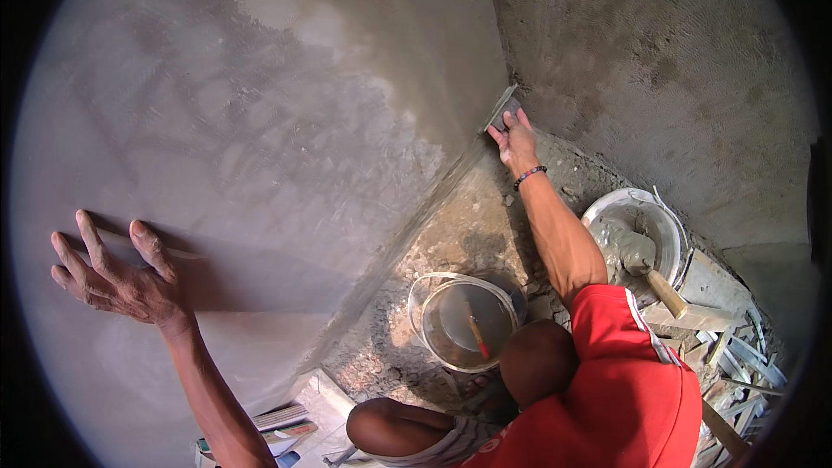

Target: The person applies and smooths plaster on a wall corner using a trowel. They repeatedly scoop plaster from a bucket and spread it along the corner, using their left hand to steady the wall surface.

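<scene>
My left hand (130, 282) is open at the left, fingers spread, nothing in it. It is at the grey plastered wall (260, 156) and throws a shadow there; whether the palm touches cannot be told. Farther off, my right hand (518, 140), with a beaded bracelet on its wrist, is closed round a flat grey plastering tool (503, 109). The tool's long thin edge lies low in the corner where the two walls meet. Part of it is hidden by my fingers. The plaster near that corner looks darker and wetter than the paler patch to the left.
A bucket of cloudy water (459, 329) with a red-handled brush (478, 338) stands by my knees. At the right a mortar bucket (637, 199) holds a wooden-handled trowel (663, 290). Scrap wood and metal strips (745, 364) lie behind it; rubble covers the floor (464, 243).
</scene>
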The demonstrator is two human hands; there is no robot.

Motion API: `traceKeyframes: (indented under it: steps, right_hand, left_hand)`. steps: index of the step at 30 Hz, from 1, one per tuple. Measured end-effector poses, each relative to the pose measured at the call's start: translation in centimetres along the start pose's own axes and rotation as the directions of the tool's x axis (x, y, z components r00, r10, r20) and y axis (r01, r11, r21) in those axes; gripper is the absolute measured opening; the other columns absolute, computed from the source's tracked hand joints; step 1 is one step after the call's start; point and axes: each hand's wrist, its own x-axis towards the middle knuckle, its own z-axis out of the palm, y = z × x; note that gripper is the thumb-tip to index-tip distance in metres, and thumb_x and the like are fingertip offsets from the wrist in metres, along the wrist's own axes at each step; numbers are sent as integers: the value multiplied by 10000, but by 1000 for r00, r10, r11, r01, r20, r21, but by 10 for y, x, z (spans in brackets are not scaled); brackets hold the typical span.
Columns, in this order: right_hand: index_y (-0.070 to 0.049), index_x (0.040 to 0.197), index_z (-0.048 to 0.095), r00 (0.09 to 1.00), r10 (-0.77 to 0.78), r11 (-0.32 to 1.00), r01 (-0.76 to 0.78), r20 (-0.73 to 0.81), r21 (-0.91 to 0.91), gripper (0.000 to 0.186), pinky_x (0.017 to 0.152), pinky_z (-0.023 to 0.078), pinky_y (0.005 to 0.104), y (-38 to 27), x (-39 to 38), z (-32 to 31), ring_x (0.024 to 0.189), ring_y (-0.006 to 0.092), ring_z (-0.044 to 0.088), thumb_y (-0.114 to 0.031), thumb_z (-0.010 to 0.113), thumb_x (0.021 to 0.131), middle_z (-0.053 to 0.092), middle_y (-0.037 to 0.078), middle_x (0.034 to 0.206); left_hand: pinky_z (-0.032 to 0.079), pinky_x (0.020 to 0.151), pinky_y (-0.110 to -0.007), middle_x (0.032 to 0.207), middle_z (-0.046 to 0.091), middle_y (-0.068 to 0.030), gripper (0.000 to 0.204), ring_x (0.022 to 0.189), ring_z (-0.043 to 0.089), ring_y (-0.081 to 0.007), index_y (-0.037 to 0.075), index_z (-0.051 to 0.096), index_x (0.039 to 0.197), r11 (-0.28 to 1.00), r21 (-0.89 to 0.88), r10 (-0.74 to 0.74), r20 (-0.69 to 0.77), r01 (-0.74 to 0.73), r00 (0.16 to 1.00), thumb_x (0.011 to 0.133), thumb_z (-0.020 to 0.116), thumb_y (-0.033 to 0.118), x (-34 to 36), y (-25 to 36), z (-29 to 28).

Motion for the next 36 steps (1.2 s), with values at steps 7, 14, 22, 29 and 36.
traceKeyframes:
  steps: [7,14,22,29,36]
  right_hand:
    - [0,1521,279,995,-82,994,86,63,-63,605,932,595,476,-22,-21,40,1234,330,543,0,552,981,477,213,1397]
    - [10,1460,386,988,-125,987,134,93,-94,506,835,625,427,-48,-51,94,1106,284,605,-6,545,980,510,182,1342]
    - [36,1495,301,774,-377,908,417,508,38,584,874,593,499,-133,-129,182,1122,297,609,8,562,973,534,207,1300]
    - [52,1458,288,795,-334,937,337,506,89,465,946,582,507,-128,-125,113,1181,308,589,4,437,1020,508,209,1330]
    - [-99,1278,479,979,115,988,-96,-166,124,262,937,550,577,-8,-5,-48,1076,329,646,-29,458,1027,633,113,1176]
  left_hand:
    - [193,1222,-488,1574,356,-111,536,1490,215,-359,220,505,1455,999,-29,-43,-11,43,999,963,605,408,1,4,0]
    - [175,1234,-461,1588,340,-92,569,1511,157,-353,246,485,1469,996,-7,-87,9,87,996,951,609,448,-2,4,0]
    - [181,1228,-475,1589,299,-37,595,1488,189,-344,329,428,1493,992,-54,-113,21,114,993,954,605,509,-7,6,10]
    - [217,1217,-405,1513,433,-47,543,1446,309,-198,284,496,1454,993,-46,-112,-7,112,994,961,613,481,-9,-6,6]
    - [235,1175,-385,1486,490,-67,537,1411,384,-188,257,535,1432,995,-75,-62,-28,60,998,948,654,459,-9,-8,9]
